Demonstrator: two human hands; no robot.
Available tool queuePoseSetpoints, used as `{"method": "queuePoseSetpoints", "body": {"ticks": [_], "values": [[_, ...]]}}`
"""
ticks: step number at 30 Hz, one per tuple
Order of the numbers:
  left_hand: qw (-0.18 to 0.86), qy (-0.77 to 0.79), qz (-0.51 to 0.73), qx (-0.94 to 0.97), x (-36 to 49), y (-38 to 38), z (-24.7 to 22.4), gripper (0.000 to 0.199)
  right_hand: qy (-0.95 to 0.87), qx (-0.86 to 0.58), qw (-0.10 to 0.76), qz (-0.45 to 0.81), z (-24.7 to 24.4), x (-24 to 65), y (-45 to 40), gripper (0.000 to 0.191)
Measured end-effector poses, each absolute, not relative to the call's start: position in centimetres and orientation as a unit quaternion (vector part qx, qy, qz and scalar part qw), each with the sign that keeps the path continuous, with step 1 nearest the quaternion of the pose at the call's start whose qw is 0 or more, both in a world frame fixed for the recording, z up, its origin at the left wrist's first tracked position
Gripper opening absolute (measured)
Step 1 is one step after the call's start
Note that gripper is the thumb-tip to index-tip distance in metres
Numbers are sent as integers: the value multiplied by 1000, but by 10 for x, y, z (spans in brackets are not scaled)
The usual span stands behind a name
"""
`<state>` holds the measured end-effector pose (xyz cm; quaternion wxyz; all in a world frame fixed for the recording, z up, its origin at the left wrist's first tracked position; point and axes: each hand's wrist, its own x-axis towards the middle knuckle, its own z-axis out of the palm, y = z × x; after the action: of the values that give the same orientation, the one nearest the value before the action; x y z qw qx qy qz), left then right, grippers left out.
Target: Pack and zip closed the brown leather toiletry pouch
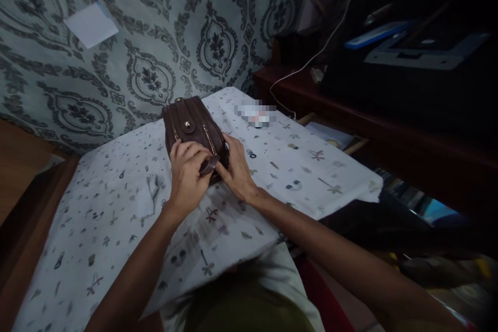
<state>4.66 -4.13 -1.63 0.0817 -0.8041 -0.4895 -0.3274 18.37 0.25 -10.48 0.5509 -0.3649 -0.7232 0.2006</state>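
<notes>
A dark brown leather bag [194, 137] with gold zippers, a strap tab and a gold stud lies on a white printed cloth [268, 176]. At its near end my left hand [189, 171] is closed, its fingers curled over the bag's edge and holding a short brown strap [209, 165]. My right hand [239, 168] wraps round the right near corner, thumb close to the strap and fingers along the side. The fingertips of both hands are partly hidden, and so is the bag's near end.
A crumpled white piece [148, 197] lies left of my left hand. A small blurred-out item [257, 114] rests at the back right of the cloth. Beyond it stand a dark red desk [303, 91] with a white cable [311, 59] and an open drawer [334, 135]. Patterned wallpaper [151, 80] rises behind.
</notes>
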Motion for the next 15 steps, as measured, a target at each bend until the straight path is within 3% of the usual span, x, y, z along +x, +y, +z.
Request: {"method": "queuePoseSetpoints", "body": {"ticks": [3, 9, 15], "values": [[90, -476, -342, -805, 40, -44, -15, 8, -729, -362, 549, 192, -106, 184, 3, 74], [187, -490, -303, -796, 9, -55, -10, 34, -721, -367, 557, 189, -107, 182, 4, 75], [205, -491, -333, -778, -5, -61, -16, 14, -722, -374, 552, 186, -108, 181, 6, 83]]}}
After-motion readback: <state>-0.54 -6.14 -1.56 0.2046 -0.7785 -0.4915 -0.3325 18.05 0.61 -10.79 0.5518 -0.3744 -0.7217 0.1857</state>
